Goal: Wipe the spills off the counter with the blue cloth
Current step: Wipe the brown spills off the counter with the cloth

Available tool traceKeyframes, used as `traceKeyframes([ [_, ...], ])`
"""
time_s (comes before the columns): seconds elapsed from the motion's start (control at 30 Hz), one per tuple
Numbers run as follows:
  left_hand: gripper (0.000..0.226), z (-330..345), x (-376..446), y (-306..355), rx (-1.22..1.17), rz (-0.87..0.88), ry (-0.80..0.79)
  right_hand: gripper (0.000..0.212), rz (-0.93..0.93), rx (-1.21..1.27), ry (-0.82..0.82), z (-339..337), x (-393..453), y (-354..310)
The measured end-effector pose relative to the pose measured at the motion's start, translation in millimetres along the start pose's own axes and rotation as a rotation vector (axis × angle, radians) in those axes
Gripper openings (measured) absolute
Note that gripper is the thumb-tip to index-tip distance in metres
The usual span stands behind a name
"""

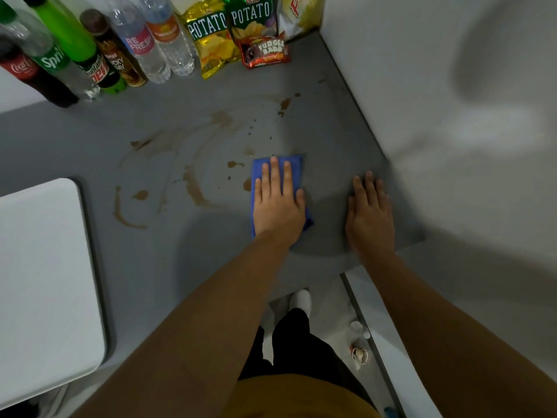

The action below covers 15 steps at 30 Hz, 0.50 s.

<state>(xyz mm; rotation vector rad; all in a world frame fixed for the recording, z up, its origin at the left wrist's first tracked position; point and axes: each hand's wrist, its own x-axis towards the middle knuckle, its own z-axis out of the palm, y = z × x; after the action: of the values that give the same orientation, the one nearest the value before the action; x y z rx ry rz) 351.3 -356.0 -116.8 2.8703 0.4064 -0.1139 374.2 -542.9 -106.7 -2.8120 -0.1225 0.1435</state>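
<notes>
The left hand [277, 203] lies flat, fingers spread, pressing down on the folded blue cloth [297, 168], which pokes out beyond the fingertips and past the thumb side. The right hand [369, 212] rests open and empty on the grey table [180, 267], just beside the cloth. Brown smeared spills [193, 188] streak the surface to the left. Soda and water bottles [135, 46] and potato chip bags [229, 31] line the back wall, well apart.
</notes>
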Motion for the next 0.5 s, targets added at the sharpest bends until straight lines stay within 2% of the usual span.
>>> traceKeyframes([
  [0.2, 0.065, 2, -41, -8, 0.024, -0.016, 0.011, 0.051, 0.01, -0.011, 0.011, -1, -3, -4],
  [0.33, 0.063, 8, -50, 8, 0.005, 0.084, -0.028, 0.051, 0.014, -0.011, 0.014, 0, -2, -5],
  [0.5, 0.061, 0, -22, 2, -0.009, 0.187, -0.043, 0.051, -0.001, 0.006, 0.026, 0, -2, -4],
])
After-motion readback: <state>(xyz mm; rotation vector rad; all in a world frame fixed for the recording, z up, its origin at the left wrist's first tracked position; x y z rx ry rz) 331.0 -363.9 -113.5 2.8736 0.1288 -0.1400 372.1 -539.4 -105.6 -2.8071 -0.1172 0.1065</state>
